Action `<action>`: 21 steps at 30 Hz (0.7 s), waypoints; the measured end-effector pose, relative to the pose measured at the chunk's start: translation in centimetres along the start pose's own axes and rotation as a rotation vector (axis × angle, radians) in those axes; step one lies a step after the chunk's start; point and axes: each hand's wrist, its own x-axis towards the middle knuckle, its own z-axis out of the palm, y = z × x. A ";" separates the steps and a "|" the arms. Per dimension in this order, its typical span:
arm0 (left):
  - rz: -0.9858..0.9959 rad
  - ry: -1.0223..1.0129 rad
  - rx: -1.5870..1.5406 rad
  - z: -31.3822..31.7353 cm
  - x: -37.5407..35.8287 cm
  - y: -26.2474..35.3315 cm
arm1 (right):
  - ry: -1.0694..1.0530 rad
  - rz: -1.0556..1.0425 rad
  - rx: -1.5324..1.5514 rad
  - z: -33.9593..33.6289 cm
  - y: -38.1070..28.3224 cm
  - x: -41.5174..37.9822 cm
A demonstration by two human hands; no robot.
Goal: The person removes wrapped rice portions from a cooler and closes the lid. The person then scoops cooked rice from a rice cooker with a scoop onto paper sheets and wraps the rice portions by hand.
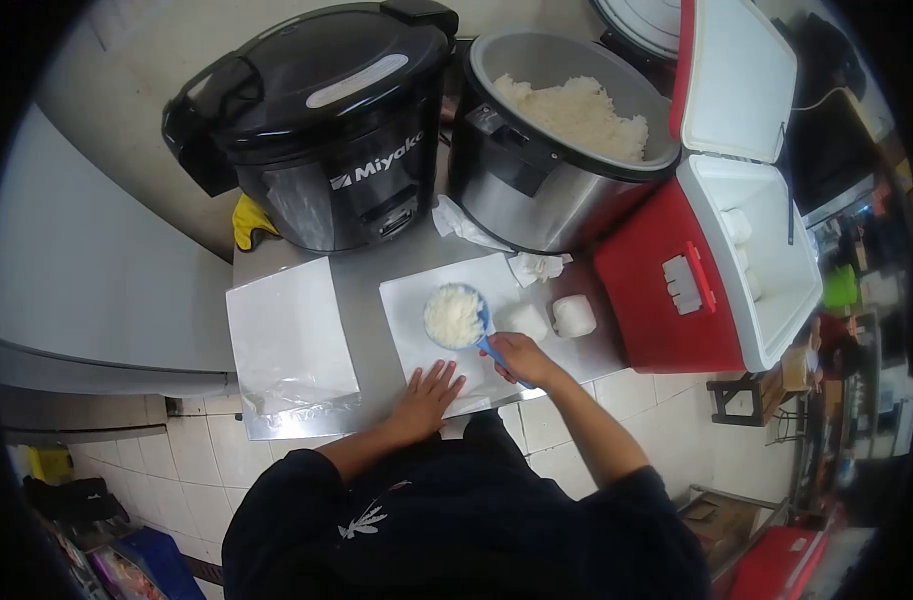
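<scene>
My right hand is closed round the handle of a blue rice scoop. White cooked rice fills the scoop's round bowl, which is over a sheet of white paper on the metal table. My left hand lies flat with fingers spread on the paper's near left edge, holding nothing. Just right of the scoop sit two white wrapped bundles, one on the paper's right side and another beside it.
A closed black rice cooker stands at the back left, an open cooker with rice beside it. To the right is a red cooler box, lid up, with white bundles inside. A stack of white sheets lies at the left.
</scene>
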 end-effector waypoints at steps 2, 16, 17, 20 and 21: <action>0.014 0.060 -0.008 1.0 -0.9 -0.3 | 0.229 -0.270 -0.357 0.0 7.1 3.0; 0.272 0.427 -0.166 4.4 -0.5 -2.7 | 0.538 -0.140 -0.915 6.4 3.4 1.4; 0.177 0.348 -0.240 4.1 -0.6 -2.5 | 0.537 -0.128 -0.914 6.4 3.3 1.8; 0.063 0.201 -0.324 3.5 -0.6 -2.4 | 0.542 -0.086 -0.851 5.6 3.2 3.2; 0.048 0.147 -0.324 3.3 -0.5 -2.6 | 0.540 -0.084 -0.852 5.5 3.2 3.6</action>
